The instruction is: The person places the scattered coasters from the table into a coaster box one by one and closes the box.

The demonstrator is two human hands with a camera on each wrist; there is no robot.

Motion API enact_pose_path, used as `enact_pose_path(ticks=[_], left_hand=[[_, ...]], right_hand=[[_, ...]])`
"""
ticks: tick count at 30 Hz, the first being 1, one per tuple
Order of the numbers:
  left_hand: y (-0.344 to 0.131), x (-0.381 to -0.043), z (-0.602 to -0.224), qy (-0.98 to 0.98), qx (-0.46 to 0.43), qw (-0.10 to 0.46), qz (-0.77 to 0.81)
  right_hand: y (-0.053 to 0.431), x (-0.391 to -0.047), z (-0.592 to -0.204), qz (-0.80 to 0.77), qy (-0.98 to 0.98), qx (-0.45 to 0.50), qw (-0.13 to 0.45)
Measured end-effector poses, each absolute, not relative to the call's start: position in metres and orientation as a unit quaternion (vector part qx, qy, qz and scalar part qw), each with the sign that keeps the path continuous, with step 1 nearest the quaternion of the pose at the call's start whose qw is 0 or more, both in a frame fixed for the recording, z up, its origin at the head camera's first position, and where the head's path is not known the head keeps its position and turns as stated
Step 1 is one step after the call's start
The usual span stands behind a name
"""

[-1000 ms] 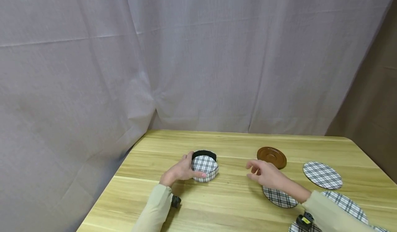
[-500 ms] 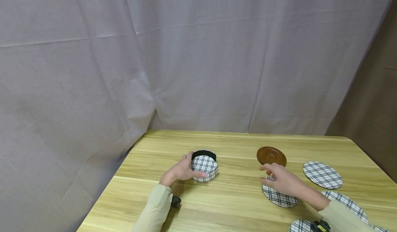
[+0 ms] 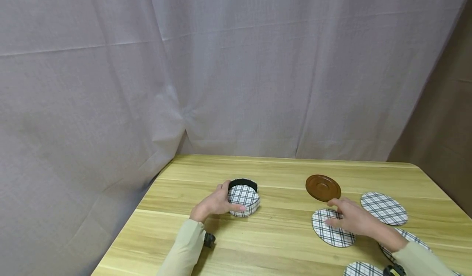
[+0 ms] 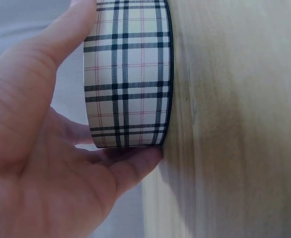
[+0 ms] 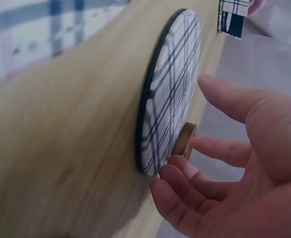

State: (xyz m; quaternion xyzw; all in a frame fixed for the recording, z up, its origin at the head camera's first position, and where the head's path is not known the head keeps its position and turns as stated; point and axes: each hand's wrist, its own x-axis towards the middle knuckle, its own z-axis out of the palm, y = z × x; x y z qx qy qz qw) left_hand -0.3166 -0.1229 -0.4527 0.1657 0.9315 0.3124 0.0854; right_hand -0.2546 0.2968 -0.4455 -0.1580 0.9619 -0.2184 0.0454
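Note:
My left hand (image 3: 213, 204) grips a round plaid holder (image 3: 248, 211) with a black inner wall (image 3: 243, 181). Inside it lies a plaid coaster (image 3: 241, 195). In the left wrist view, the thumb and fingers lie around the holder's plaid side (image 4: 128, 74). My right hand (image 3: 355, 218) hovers over a round plaid coaster (image 3: 329, 231) on the table, fingers loosely bent. The right wrist view has the fingertips close to that coaster's edge (image 5: 173, 94); whether they touch it I cannot tell. Nothing is in the right hand's grasp.
A brown round disc (image 3: 321, 188) lies beyond the right hand. Other plaid rounds lie at the right: one farther back (image 3: 383, 208), one partly under the right forearm (image 3: 409, 237), one at the front (image 3: 361, 269). A grey curtain (image 3: 236, 71) hangs behind the wooden table (image 3: 273, 243).
My right hand has moved rightward and nearer to me, from left of the plaid coaster to over its right part. My left hand and the holder stay in place.

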Motion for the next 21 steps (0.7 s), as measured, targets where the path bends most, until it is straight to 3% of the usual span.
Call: enact_pose_path(ticks=[8, 21], left_hand=[[-0.122, -0.316, -0.452, 0.932, 0.164, 0.088, 0.310], [-0.122, -0.315, -0.450, 0.931, 0.164, 0.089, 0.313]], right_hand=[[0.302, -0.256, -0.448, -0.185, 0.973, -0.128, 0.051], [0.308, -0.274, -0.449, -0.223, 0.959, -0.140, 0.105]])
